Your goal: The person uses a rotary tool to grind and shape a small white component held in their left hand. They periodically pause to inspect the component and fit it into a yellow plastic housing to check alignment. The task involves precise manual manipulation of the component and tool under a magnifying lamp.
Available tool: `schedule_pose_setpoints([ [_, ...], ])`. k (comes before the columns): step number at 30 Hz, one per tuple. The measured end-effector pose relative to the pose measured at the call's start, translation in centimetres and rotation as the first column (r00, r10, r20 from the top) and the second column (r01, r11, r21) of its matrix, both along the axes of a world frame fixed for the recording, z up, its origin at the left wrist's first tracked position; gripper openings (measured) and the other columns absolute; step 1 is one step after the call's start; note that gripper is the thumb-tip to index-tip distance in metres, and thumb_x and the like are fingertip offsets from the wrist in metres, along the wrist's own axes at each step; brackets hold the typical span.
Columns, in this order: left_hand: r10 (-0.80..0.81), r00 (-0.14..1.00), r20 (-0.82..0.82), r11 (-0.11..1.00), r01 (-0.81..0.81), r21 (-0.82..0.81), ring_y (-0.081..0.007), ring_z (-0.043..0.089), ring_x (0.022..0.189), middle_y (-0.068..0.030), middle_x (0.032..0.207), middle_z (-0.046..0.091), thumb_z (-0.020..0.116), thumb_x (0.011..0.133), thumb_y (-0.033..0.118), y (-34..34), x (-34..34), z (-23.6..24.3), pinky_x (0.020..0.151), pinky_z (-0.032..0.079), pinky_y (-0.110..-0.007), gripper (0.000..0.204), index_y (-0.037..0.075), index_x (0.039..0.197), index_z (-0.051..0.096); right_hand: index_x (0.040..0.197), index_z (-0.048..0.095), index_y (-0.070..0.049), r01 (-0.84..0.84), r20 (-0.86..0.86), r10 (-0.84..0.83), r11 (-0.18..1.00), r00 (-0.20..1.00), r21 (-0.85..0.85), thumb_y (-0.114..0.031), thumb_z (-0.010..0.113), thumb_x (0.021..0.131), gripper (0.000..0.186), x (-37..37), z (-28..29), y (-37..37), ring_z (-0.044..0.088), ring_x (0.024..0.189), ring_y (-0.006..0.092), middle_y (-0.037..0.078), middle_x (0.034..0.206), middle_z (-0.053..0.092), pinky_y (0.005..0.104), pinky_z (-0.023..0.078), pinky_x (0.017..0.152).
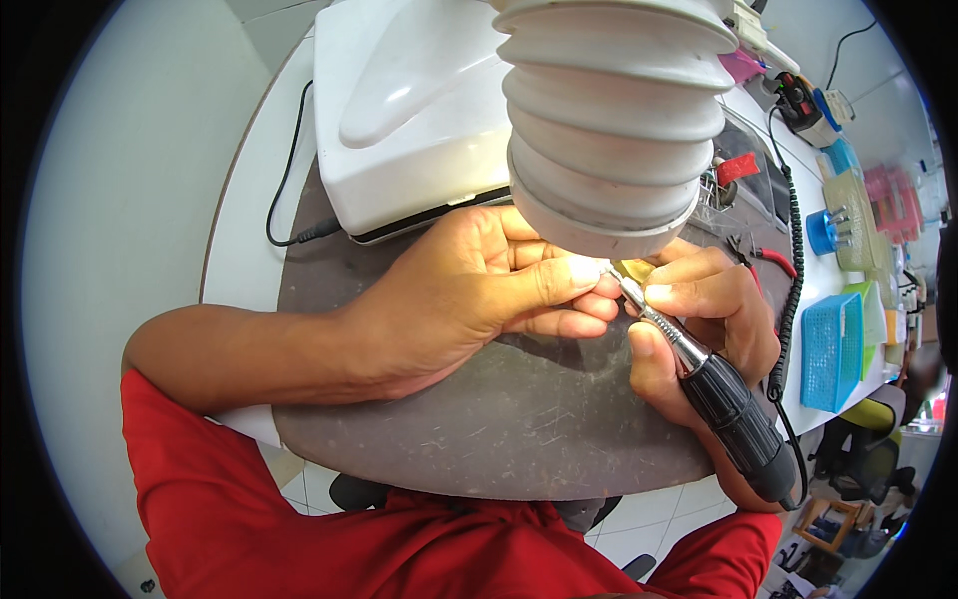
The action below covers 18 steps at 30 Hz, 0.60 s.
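Fingers: the left thumb and forefinger press together on a tiny pale piece [605, 268], while the right thumb and fingers pinch the metal front of a rotary handpiece [720, 399].
Tiny piece: at the left fingertips, just below the nozzle's mouth, mostly covered by the fingers; its shape is too small to tell.
Handpiece tip: right beside the piece (whether they touch, I cannot tell).
Yellowish patch: behind the tip, brightly lit and hard to make out.
Left hand [439, 285]: reaches in from the left with the elbow bent out, thumb on top, other fingers curled beneath.
Right hand [714, 304]: curls around the handpiece from the right, its forearm partly hidden behind the black grip.
Handpiece: slants from the lower right up toward the left fingertips.
Nozzle [609, 130]: one, white and ribbed, cut off by the upper edge and covering whatever lies behind it.
Housing [414, 115]: one, white, behind the left hand, with one black cord [284, 190].
Mat [519, 419]: one, grey and scuffed, under both hands.
Right side: one coiled cable [792, 250], one turquoise basket [833, 349], one blue holder [821, 233]; red-handled pliers [776, 262] sit partly behind the right hand.
Far right rim: small, blurred items, too crowded to count.
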<state>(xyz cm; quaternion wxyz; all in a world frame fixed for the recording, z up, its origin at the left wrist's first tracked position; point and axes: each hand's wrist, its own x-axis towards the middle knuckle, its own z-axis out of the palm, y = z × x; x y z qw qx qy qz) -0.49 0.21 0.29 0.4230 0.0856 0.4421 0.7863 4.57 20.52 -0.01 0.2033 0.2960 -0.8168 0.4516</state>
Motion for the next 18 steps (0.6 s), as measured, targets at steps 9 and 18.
schedule_pose_setpoints([
  [9,-0.002,1.0,0.001,1.0,0.003,-0.003,-0.0159,0.062,0.094,-0.011,0.105,0.059,0.055,0.092,0.007,-0.03,-0.01,-0.06,0.08,0.056,-0.024,0.028,-0.002,0.119,0.051,0.095,0.052,0.001,-0.014,0.01,0.014,1.0,1.0,-0.014,-0.002,0.064,0.076,0.022,-0.02,-0.1,0.02,0.061,0.084,0.0214,0.014,0.087,0.058,0.0348,0.047,0.083],
  [18,-0.001,1.0,-0.001,1.0,0.001,-0.008,-0.0155,0.062,0.093,-0.0105,0.105,0.059,0.055,0.093,0.007,-0.08,-0.05,-0.21,0.08,0.056,-0.024,0.027,-0.002,0.118,0.052,0.096,0.051,0.001,-0.014,0.031,0.014,1.0,0.999,0.0,-0.003,0.064,0.077,0.023,0.04,0.26,0.14,0.061,0.088,0.0237,0.015,0.089,0.058,0.0335,0.046,0.083],
])
